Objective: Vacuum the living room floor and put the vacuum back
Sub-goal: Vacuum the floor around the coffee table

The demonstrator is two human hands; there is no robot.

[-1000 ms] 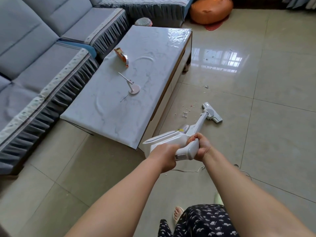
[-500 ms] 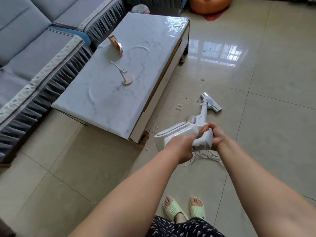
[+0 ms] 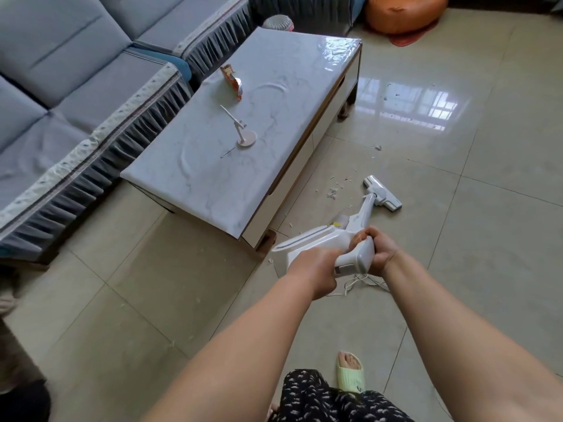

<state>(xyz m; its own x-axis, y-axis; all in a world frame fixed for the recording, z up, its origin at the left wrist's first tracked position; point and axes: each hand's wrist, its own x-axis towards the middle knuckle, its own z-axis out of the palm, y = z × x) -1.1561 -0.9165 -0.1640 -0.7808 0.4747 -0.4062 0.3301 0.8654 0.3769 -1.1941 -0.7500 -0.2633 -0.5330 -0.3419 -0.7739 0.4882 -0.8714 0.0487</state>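
Both hands grip the white plastic stick vacuum [image 3: 332, 239] at its handle: the left hand [image 3: 316, 269] with fingers curled round the lower grip, the right hand [image 3: 379, 249] wrapped round the upper end. The vacuum's flat floor head [image 3: 382, 193] rests on the glossy beige tiled floor [image 3: 457, 239], near scattered paper scraps [image 3: 333, 191] just beside the marble-topped coffee table [image 3: 243, 141].
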